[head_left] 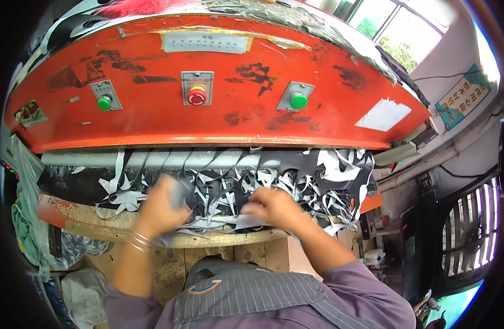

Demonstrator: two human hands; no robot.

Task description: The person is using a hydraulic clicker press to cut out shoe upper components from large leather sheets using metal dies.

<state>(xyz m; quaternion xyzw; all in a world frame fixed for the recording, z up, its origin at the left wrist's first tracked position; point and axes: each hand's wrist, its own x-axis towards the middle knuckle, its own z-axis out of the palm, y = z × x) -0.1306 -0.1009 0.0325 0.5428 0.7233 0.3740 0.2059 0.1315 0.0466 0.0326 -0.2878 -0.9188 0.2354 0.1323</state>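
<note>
My left hand (pixel 160 204), smeared by motion and wearing thin bangles, is closed around a dark grey piece (pixel 181 193); its exact kind is too blurred to tell. To the right, my right hand (pixel 276 208) hovers low over or touches the tangled offcuts, its fingers loosely bent and apart, with nothing visible in them. Thin curled offcuts (pixel 328 200), white on one side and dark on the other, spread across the work surface below the red machine. Behind them lies a dark sheet (pixel 287 160), partly under the machine's edge.
The red machine beam (pixel 153 123) spans the far side, with a red stop button (pixel 196 96) between two green buttons, left (pixel 104 103) and right (pixel 299 101). A wooden front edge (pixel 230 239) borders the surface. Plastic bags (pixel 83 299) stand at lower left.
</note>
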